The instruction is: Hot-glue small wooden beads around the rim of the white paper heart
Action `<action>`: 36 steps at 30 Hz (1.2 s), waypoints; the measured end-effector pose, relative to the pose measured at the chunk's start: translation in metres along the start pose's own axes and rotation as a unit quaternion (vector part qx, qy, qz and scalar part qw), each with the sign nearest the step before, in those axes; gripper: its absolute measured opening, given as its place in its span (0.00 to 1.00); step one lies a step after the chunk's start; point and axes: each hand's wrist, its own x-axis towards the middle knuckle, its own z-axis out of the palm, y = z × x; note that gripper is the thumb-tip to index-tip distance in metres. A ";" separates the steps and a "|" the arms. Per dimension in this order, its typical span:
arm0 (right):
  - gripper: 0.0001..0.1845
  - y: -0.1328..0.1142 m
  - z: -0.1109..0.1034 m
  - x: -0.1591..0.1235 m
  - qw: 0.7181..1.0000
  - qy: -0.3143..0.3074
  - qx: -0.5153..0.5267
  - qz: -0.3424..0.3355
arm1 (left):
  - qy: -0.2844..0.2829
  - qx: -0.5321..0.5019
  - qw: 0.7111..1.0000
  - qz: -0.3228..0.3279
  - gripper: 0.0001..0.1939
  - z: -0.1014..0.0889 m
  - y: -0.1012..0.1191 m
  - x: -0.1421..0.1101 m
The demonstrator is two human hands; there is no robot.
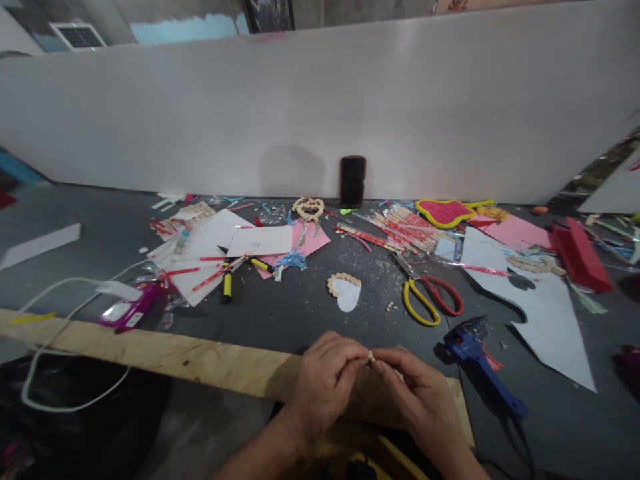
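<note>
My left hand (pixel 327 377) and my right hand (pixel 417 393) meet near the table's front edge. Fingertips of both pinch a small pale beige piece (pixel 371 358), too small to name surely. Just beyond them lies a white paper heart (pixel 349 297), its upper left edge lined with beige bits. A few similar crumbs (pixel 391 307) rest to its right. Scissors (pixel 425 293) with one yellow and one red handle lie open farther right. Close to my right hand is a blue glue gun (pixel 483 367).
A phone (pixel 353 181) leans on the white partition (pixel 200 120). White papers (pixel 200 243), wrapped chopsticks (pixel 400 230), a beaded ring (pixel 308 209) and a black-yellow marker (pixel 227 283) lie behind. A purple device (pixel 133 307) with a white cable sits left, and a red folded piece (pixel 583 253) right.
</note>
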 end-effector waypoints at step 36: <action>0.09 0.002 -0.003 0.002 0.997 -0.013 0.067 0.035 | -0.009 -0.045 0.998 -0.033 0.06 -0.001 0.002 0.001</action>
